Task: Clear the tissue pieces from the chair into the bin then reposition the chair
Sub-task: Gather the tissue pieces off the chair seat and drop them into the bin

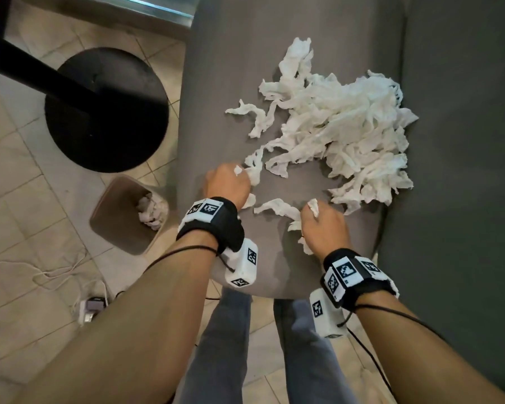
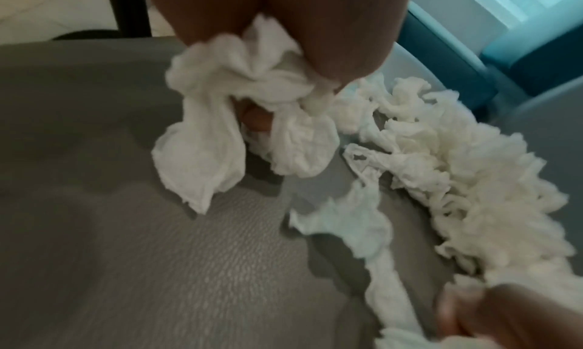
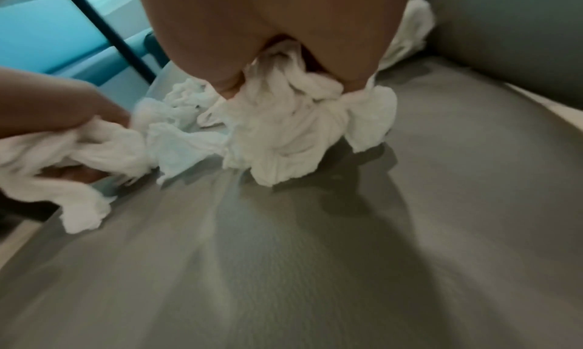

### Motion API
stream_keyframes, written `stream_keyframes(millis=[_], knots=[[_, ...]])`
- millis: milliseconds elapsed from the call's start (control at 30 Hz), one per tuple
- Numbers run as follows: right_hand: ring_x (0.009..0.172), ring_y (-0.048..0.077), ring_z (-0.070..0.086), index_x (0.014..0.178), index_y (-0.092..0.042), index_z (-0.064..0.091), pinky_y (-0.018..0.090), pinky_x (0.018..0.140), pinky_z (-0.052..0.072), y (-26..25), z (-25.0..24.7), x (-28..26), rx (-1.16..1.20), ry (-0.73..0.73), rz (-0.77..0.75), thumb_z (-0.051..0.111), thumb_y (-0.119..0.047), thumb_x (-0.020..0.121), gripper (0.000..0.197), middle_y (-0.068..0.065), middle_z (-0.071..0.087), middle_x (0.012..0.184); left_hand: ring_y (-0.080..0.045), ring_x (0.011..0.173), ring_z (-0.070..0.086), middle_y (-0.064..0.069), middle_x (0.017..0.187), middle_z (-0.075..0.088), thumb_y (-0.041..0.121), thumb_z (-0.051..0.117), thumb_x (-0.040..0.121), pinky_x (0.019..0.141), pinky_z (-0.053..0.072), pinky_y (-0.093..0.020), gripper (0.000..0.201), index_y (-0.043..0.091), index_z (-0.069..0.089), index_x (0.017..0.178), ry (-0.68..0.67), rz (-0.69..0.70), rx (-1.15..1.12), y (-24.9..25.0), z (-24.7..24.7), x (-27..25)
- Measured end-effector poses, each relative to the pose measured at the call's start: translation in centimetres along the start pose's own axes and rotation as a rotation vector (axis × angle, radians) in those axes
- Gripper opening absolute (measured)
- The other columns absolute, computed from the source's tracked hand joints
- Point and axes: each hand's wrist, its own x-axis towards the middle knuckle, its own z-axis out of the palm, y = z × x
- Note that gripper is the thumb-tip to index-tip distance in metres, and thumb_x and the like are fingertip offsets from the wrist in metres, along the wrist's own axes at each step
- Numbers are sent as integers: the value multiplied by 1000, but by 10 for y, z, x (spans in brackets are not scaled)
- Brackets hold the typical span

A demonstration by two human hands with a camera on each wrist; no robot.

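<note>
While 2 hands work the near edge of 1 grey chair (image 1: 231, 83), the left hand (image 1: 227, 182) is fisted round a tissue wad (image 2: 240, 85) and the right hand (image 1: 322, 225) is clenched on another bunch (image 3: 290, 125). 1 large tissue heap (image 1: 341, 132) lies at 2 o'clock. 1 bin (image 1: 111, 214), holding tissue, stands at 9 o'clock.
</note>
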Motion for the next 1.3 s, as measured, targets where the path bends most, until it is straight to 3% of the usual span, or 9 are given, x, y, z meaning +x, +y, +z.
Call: stream_keyframes(millis=[100, 200, 300, 400, 467, 700, 900, 1100, 1300], knots=[[96, 34, 59, 88, -11, 63, 36, 79, 43, 9, 1, -4, 64, 6, 52, 52, -45, 92, 37, 11, 63, 94, -38, 93, 49, -19, 99, 65, 26, 40, 97, 80, 35, -33, 34, 4, 64, 89, 46, -36, -126, -1, -14, -14], [108, 29, 54, 108, -16, 63, 38, 92, 43, 13, 8, -7, -15, -33, 32, 62, -57, 84, 47, 9, 58, 116, -23, 66, 44, 2, 62, 52, 32, 56, 89, 61, 35, -31, 34, 14, 53, 61, 82, -48, -387, -8, -29, -31], [112, 34, 54, 112, -12, 62, 39, 93, 42, 11, 16, -6, -80, 2, -5, 65, -42, 86, 40, 13, 58, 120, -18, 58, 41, 7, 52, 46, 24, 67, 73, 58, 36, -30, 30, 15, 46, 53, 104, -53, -526, -29, -44, -44], [107, 38, 59, 113, -9, 63, 39, 89, 44, 5, 15, 1, -34, 34, 17, 63, -23, 87, 30, 19, 65, 112, -20, 72, 59, -5, 79, 66, 9, 65, 77, 71, 48, -31, 4, 12, 66, 79, 21, -106, -640, -48, -56, -53], [103, 39, 61, 113, -7, 64, 39, 87, 46, 3, 14, 7, -30, 45, 22, 62, -14, 85, 29, 21, 67, 108, -17, 79, 64, -2, 93, 71, 1, 60, 79, 76, 51, -30, 16, 15, 64, 85, -17, -108, -691, -65, -59, -59], [82, 28, 50, 81, -6, 57, 33, 72, 36, -49, 5, 8, -29, 140, -244, 51, 7, 77, 16, 16, 55, 89, -20, 71, 51, -2, 72, 58, 0, 51, 79, 69, 39, -33, 29, 24, 61, 66, 77, -276, -870, -122, -70, -77], [67, 19, 57, 66, -19, 59, 28, 64, 45, -132, 41, -17, 197, -76, -299, 44, 7, 73, 31, 4, 60, 67, -18, 70, 51, 8, 60, 56, 19, 59, 74, 68, 40, -32, 15, 21, 63, 60, 298, -417, -867, -185, -79, -87], [57, 16, 45, 62, -17, 47, 31, 58, 38, -195, 118, -48, 330, -326, -339, 53, -17, 85, 24, -3, 45, 59, -23, 85, 61, 4, 77, 67, 22, 61, 78, 82, 49, -41, 12, 25, 71, 73, 365, -440, -901, -238, -89, -62], [82, 10, 56, 110, -19, 62, 29, 67, 41, -236, 204, -47, 286, -581, -272, 54, -26, 92, 21, -8, 59, 88, -18, 99, 53, -2, 110, 59, 2, 46, 64, 80, 42, -32, 39, 27, 59, 91, 263, -337, -899, -271, -103, -16]])
